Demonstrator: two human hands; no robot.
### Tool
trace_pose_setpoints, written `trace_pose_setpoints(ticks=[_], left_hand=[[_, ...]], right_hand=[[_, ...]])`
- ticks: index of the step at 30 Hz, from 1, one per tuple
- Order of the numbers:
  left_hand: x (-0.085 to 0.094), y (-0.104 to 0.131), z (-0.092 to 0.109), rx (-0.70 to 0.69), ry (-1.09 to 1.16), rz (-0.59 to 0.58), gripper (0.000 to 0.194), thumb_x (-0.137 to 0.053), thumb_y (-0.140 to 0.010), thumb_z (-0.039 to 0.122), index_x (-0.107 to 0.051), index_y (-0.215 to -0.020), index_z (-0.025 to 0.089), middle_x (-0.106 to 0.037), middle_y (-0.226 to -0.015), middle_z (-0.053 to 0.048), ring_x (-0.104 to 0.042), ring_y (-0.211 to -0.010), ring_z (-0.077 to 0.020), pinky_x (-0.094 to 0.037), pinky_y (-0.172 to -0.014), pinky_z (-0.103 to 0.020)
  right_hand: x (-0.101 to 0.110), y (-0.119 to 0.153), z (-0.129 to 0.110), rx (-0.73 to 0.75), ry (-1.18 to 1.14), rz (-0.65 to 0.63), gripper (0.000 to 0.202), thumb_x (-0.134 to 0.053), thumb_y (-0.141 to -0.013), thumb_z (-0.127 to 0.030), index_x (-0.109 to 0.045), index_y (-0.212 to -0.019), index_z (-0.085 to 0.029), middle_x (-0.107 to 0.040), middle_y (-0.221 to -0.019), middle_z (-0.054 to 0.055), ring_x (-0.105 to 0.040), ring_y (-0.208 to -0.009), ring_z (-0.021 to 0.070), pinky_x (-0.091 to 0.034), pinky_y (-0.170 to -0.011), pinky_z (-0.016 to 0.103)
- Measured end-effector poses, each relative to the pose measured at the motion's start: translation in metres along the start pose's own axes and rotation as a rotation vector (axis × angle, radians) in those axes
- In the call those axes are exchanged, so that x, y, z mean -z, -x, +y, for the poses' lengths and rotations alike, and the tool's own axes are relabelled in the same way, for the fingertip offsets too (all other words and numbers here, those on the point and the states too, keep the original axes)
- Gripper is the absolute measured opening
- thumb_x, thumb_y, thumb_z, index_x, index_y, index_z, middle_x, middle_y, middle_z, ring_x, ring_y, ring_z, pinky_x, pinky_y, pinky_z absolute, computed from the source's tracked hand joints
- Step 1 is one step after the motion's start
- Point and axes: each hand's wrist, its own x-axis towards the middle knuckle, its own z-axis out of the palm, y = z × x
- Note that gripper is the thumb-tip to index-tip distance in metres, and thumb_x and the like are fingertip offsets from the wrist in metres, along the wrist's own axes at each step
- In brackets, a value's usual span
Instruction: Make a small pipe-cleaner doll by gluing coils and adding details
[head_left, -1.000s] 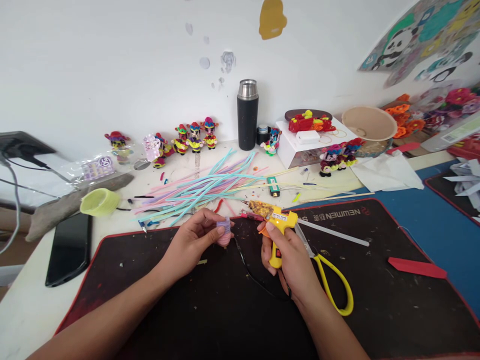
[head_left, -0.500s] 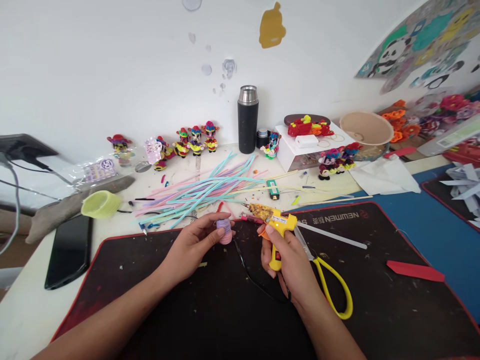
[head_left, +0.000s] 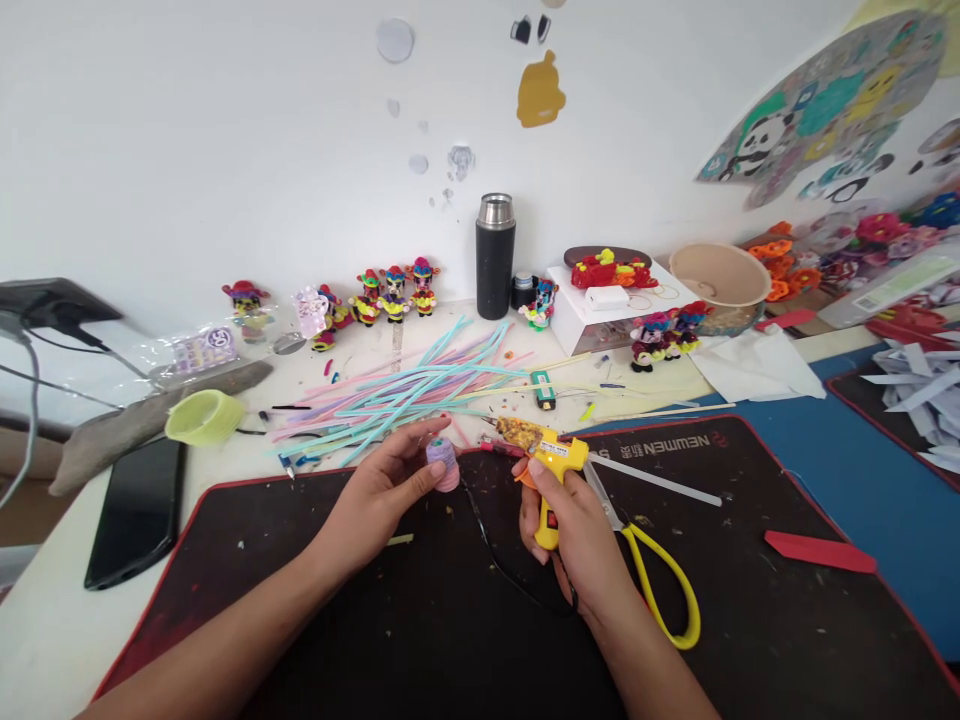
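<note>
Between thumb and fingers, my left hand (head_left: 390, 490) holds a small coiled roll (head_left: 444, 466), purple above and pink below, just over the dark mat (head_left: 450, 620). My right hand (head_left: 570, 520) is wrapped round a yellow glue gun (head_left: 559, 455), whose stained nozzle points left toward the roll without touching it. A translucent glue stick (head_left: 660, 482) sticks out of the gun's back. Yellow-handled scissors (head_left: 694, 600) lie on the mat beside my right hand, their blades partly hidden behind the gun.
Pastel pipe cleaners (head_left: 405, 390) lie heaped behind the mat. A black bottle (head_left: 495, 260), small figures (head_left: 394, 295) and a white box (head_left: 585, 325) stand near the wall. At left are a phone (head_left: 139, 510) and a yellow-green coil (head_left: 204, 417); a red strip (head_left: 821, 552) lies right.
The roll in my left hand has tilted, so its top now shows. The camera view has shifted slightly; my right hand still grips the glue gun.
</note>
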Motion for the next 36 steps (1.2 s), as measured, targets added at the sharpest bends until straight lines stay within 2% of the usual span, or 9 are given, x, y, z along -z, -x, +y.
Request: trace_pose_setpoints(ticks=[2,4,8,11,19,24,29,36], left_hand=[[-0.001,0.0,0.0,0.0,0.036,-0.011,0.053,-0.082,-0.091,0.041,-0.067,-0.14,0.026,-0.073,-0.126,-0.008,-0.065,-0.111,-0.0239,-0.053,-0.093,-0.033],[-0.002,-0.001,0.0,0.005,0.082,-0.016,0.052,-0.083,-0.09,0.038,-0.067,-0.138,0.026,-0.074,-0.116,-0.006,-0.066,-0.101,-0.0211,-0.054,-0.085,-0.031],[-0.005,0.0,0.001,0.02,0.197,-0.037,0.032,-0.087,-0.087,0.034,-0.073,-0.113,0.022,-0.075,-0.102,-0.005,-0.067,-0.091,-0.0189,-0.056,-0.081,-0.03],[-0.007,0.001,0.003,0.007,0.236,-0.041,0.027,-0.089,-0.085,0.032,-0.072,-0.102,0.02,-0.074,-0.102,-0.005,-0.068,-0.091,-0.0191,-0.058,-0.081,-0.03],[-0.017,0.011,0.005,-0.018,0.206,-0.13,0.026,-0.088,-0.085,0.029,-0.069,-0.101,0.021,-0.072,-0.102,-0.003,-0.066,-0.092,-0.0166,-0.056,-0.082,-0.028],[-0.026,0.017,0.0,-0.017,0.226,-0.152,0.027,-0.089,-0.085,0.03,-0.067,-0.098,0.021,-0.068,-0.099,-0.002,-0.064,-0.095,-0.0166,-0.055,-0.087,-0.03],[-0.031,0.02,-0.004,-0.028,0.24,-0.187,0.026,-0.087,-0.086,0.03,-0.066,-0.099,0.022,-0.069,-0.1,-0.002,-0.064,-0.095,-0.0167,-0.054,-0.087,-0.03],[-0.028,0.024,0.007,-0.005,0.153,-0.255,0.024,-0.078,-0.094,0.042,-0.072,-0.103,0.02,-0.07,-0.105,-0.005,-0.064,-0.101,-0.0199,-0.051,-0.091,-0.033]], right_hand=[[-0.001,0.0,0.0,0.006,0.0,0.003,0.046,-0.075,-0.091,-0.061,-0.069,-0.097,-0.016,-0.055,-0.052,-0.007,-0.04,-0.032,0.0071,-0.027,-0.034,0.019],[-0.001,0.001,-0.001,0.013,0.003,0.005,0.045,-0.075,-0.092,-0.061,-0.069,-0.097,-0.016,-0.055,-0.052,-0.008,-0.04,-0.032,0.0072,-0.027,-0.034,0.019],[-0.001,0.0,-0.002,0.019,0.02,0.008,0.047,-0.075,-0.09,-0.062,-0.069,-0.097,-0.017,-0.054,-0.05,-0.008,-0.04,-0.032,0.0078,-0.027,-0.035,0.019],[-0.001,0.0,-0.003,0.011,0.033,-0.016,0.049,-0.074,-0.09,-0.065,-0.067,-0.098,-0.017,-0.054,-0.051,-0.008,-0.04,-0.032,0.0079,-0.026,-0.035,0.019],[-0.007,0.003,0.0,-0.015,0.058,-0.075,0.053,-0.081,-0.084,-0.067,-0.063,-0.094,-0.018,-0.056,-0.051,-0.008,-0.04,-0.034,0.0075,-0.026,-0.036,0.019],[-0.008,0.003,0.005,-0.011,0.083,-0.121,0.055,-0.082,-0.083,-0.066,-0.064,-0.1,-0.017,-0.056,-0.051,-0.009,-0.04,-0.034,0.0071,-0.028,-0.037,0.019],[-0.008,0.002,0.006,-0.012,0.106,-0.115,0.056,-0.083,-0.08,-0.067,-0.063,-0.098,-0.018,-0.056,-0.05,-0.009,-0.041,-0.034,0.0072,-0.029,-0.037,0.019],[-0.007,0.001,0.006,-0.006,0.097,-0.099,0.054,-0.085,-0.078,-0.063,-0.063,-0.096,-0.018,-0.055,-0.05,-0.01,-0.041,-0.034,0.0069,-0.029,-0.035,0.018]])
